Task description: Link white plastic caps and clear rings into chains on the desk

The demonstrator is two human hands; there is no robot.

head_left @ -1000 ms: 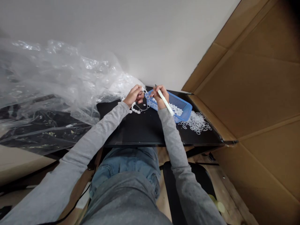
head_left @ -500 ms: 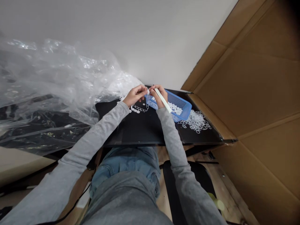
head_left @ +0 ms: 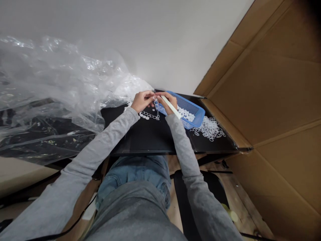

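centrally in frame, my left hand (head_left: 143, 101) and right hand (head_left: 168, 101) pinch a chain of round plastic rings (head_left: 156, 102), the right also curled about a flat cutter (head_left: 171, 106).

White tool (head_left: 171, 106) in right hand (head_left: 171, 99)

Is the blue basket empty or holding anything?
Not empty: small white pieces lie inside the blue basket. The right hand blocks part of it from view.
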